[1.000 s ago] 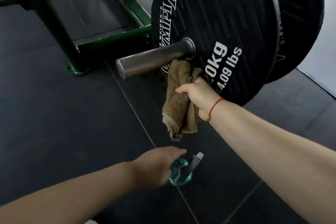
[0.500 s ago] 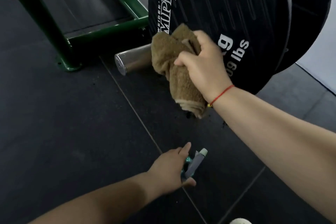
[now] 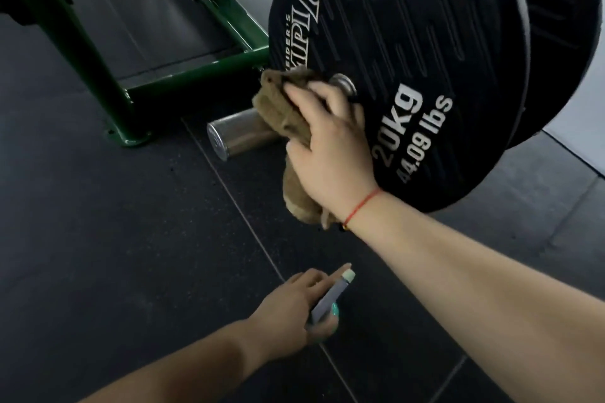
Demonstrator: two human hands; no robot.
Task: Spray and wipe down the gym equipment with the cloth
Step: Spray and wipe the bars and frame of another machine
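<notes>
Cloth: brown cloth (image 3: 281, 114), gripped by right hand (image 3: 330, 154), pressed around the steel sleeve (image 3: 235, 137) beside the plate hub.
Plate: black weight plate (image 3: 409, 52), reads "20kg 44.09 lbs".
Spray bottle: teal spray bottle (image 3: 329, 301), held in left hand (image 3: 291, 307) above the floor (image 3: 114, 255).
Room: bare floor leftward; green frame (image 3: 124, 101) behind.

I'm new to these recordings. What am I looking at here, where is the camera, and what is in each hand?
There is no machine: a person wears one camera on the head, looking down at their own bare arms. The right hand presses a brown cloth over the steel bar where it meets a black weight plate marked 20kg. The left hand, lower down, has its grip around a small spray bottle just above the dark rubber floor. A green frame stands behind.
</notes>
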